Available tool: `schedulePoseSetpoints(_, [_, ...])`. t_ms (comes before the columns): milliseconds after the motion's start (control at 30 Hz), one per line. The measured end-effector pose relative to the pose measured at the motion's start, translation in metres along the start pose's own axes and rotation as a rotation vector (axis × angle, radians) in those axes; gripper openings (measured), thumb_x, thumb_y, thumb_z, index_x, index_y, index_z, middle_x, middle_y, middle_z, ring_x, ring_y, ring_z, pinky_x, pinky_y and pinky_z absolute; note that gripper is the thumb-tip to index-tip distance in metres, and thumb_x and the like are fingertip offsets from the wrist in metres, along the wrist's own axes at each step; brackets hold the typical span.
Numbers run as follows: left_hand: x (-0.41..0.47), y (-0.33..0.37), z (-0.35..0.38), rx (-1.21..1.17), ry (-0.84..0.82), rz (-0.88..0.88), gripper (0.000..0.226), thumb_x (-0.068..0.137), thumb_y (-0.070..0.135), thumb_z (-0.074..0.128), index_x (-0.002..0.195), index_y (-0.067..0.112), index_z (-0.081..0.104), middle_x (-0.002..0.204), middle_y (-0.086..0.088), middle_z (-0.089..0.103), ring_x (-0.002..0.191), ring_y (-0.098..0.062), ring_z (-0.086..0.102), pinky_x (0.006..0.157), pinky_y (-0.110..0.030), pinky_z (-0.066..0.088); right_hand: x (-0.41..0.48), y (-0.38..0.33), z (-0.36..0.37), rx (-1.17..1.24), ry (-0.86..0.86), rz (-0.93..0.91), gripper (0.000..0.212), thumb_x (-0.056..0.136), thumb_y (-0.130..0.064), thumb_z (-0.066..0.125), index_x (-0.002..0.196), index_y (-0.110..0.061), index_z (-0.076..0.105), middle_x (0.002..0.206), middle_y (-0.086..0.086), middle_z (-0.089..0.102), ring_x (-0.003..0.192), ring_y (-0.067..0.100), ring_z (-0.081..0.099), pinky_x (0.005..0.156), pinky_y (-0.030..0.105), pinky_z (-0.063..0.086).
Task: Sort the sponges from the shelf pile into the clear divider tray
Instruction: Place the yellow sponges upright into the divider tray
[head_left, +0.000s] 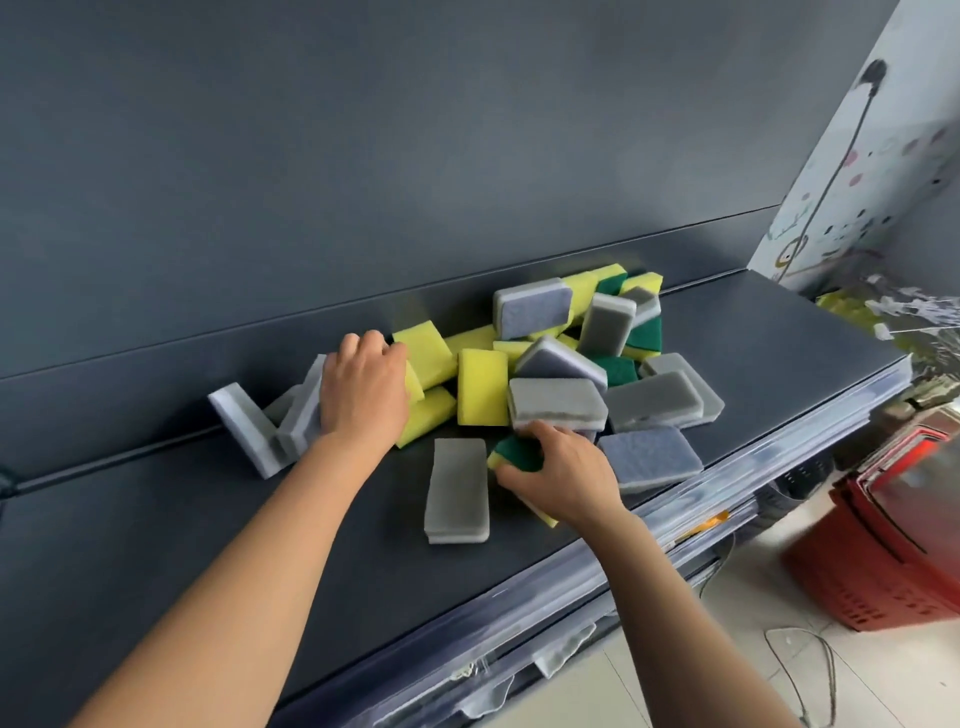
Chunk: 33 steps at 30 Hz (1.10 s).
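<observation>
**Sponge pile on shelf: both hands engaged**

The sponge pile (545, 364) lies loose on the dark, smooth shelf (234, 545), against its back panel. All pieces are rectangular foam blocks with rounded corners: yellow foam with a green scouring face, and grey or bluish coarse pads on white foam.

The right hand (563, 478) is clamped on a green-and-yellow sponge (517, 452) at the pile's near edge, fingers curled over its green face. Just beside it a grey sponge (457, 491) lies flat, apart from the heap.

The left hand (363, 395) rests on a yellow sponge (426, 356) at the pile's left end, with fingers bent down; whether it grips cannot be told. White-and-grey sponges (270, 431) stand on edge further left.

A red slatted basket (893, 561) sits on the floor to the right.
</observation>
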<state>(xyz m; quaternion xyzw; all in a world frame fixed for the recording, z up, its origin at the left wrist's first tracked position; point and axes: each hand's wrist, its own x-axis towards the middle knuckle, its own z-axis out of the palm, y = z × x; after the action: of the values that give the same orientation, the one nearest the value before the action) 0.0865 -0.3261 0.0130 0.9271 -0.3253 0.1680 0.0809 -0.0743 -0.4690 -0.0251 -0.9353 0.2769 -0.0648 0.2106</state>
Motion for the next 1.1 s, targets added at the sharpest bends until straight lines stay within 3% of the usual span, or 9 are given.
schedulePoseSetpoints(167, [-0.012, -0.001, -0.027, -0.435, 0.067, -0.156, 0.04, 0.081, 0.025, 0.068, 0.119, 0.018, 0.055, 0.112, -0.004, 0.054, 0.104, -0.026, 0.049, 0.083, -0.036, 0.039, 0.008, -0.018, -0.017, 0.546, -0.043, 0.054, 0.029, 0.078, -0.051, 0.062, 0.096, -0.029, 0.056, 0.077, -0.007, 0.059, 0.072, 0.014, 0.057, 0.062, 0.028, 0.046])
schedulePoseSetpoints(267, [-0.026, -0.004, -0.038, -0.652, 0.095, -0.249, 0.036, 0.08, 0.024, 0.068, 0.115, 0.024, 0.059, 0.105, 0.0, 0.054, 0.095, -0.022, 0.052, 0.079, -0.033, 0.041, 0.009, -0.034, -0.024, 0.856, -0.112, 0.048, 0.017, 0.085, -0.044, 0.061, 0.095, -0.032, 0.054, 0.086, -0.002, 0.06, 0.073, 0.011, 0.057, 0.059, 0.021, 0.047])
schedulePoseSetpoints(367, [-0.045, -0.008, -0.046, -0.801, 0.077, -0.329, 0.027, 0.079, 0.024, 0.07, 0.105, 0.029, 0.064, 0.098, 0.005, 0.055, 0.089, -0.017, 0.053, 0.078, -0.032, 0.044, 0.011, -0.048, -0.022, 1.097, -0.185, 0.033, 0.008, 0.091, -0.036, 0.057, 0.094, -0.03, 0.051, 0.089, -0.01, 0.058, 0.067, -0.007, 0.058, 0.056, 0.007, 0.046])
schedulePoseSetpoints(467, [-0.066, -0.016, -0.049, -0.964, 0.06, -0.435, 0.025, 0.079, 0.022, 0.072, 0.101, 0.031, 0.065, 0.098, 0.007, 0.061, 0.087, -0.014, 0.055, 0.076, -0.026, 0.046, 0.009, -0.069, -0.018, 1.218, -0.223, 0.019, 0.034, 0.093, -0.035, 0.054, 0.125, -0.034, 0.045, 0.109, -0.017, 0.054, 0.089, -0.006, 0.057, 0.076, 0.011, 0.046])
schedulePoseSetpoints(567, [-0.088, -0.029, -0.053, -1.123, 0.062, -0.551, 0.024, 0.079, 0.018, 0.072, 0.097, 0.032, 0.066, 0.091, 0.006, 0.064, 0.082, -0.013, 0.058, 0.073, -0.024, 0.048, 0.008, -0.091, -0.005, 1.181, -0.223, -0.085, 0.017, 0.095, -0.033, 0.049, 0.111, -0.038, 0.056, 0.099, -0.006, 0.06, 0.081, 0.001, 0.058, 0.074, 0.021, 0.05])
schedulePoseSetpoints(700, [-0.121, -0.059, -0.061, -1.187, 0.118, -0.678, 0.025, 0.08, 0.015, 0.071, 0.093, 0.035, 0.065, 0.092, 0.003, 0.066, 0.085, -0.014, 0.06, 0.074, -0.029, 0.051, -0.001, -0.127, 0.015, 1.072, -0.271, -0.211, 0.016, 0.095, -0.033, 0.05, 0.11, -0.035, 0.057, 0.096, -0.001, 0.059, 0.084, 0.013, 0.054, 0.073, 0.033, 0.048])
schedulePoseSetpoints(833, [-0.16, -0.095, -0.07, -1.15, 0.178, -0.776, 0.023, 0.08, 0.015, 0.071, 0.094, 0.033, 0.066, 0.089, 0.004, 0.065, 0.084, -0.015, 0.06, 0.073, -0.029, 0.05, -0.02, -0.169, 0.038, 1.005, -0.278, -0.363, 0.011, 0.089, -0.031, 0.061, 0.1, -0.032, 0.059, 0.077, -0.007, 0.058, 0.071, 0.008, 0.051, 0.064, 0.027, 0.043])
schedulePoseSetpoints(967, [-0.206, -0.136, -0.084, -1.12, 0.223, -0.842, 0.023, 0.08, 0.016, 0.071, 0.095, 0.033, 0.066, 0.09, 0.003, 0.064, 0.083, -0.015, 0.059, 0.071, -0.028, 0.049, -0.047, -0.212, 0.064, 0.949, -0.305, -0.441, 0.014, 0.086, -0.027, 0.066, 0.099, -0.028, 0.06, 0.088, 0.006, 0.063, 0.077, 0.011, 0.055, 0.068, 0.028, 0.047])
schedulePoseSetpoints(1100, [-0.256, -0.177, -0.106, -1.113, 0.262, -0.876, 0.022, 0.08, 0.015, 0.071, 0.095, 0.03, 0.066, 0.09, 0.001, 0.065, 0.082, -0.015, 0.06, 0.07, -0.026, 0.048, -0.084, -0.261, 0.086, 0.956, -0.359, -0.487, 0.014, 0.088, -0.019, 0.064, 0.099, -0.027, 0.061, 0.086, -0.002, 0.063, 0.074, 0.007, 0.054, 0.066, 0.02, 0.045])
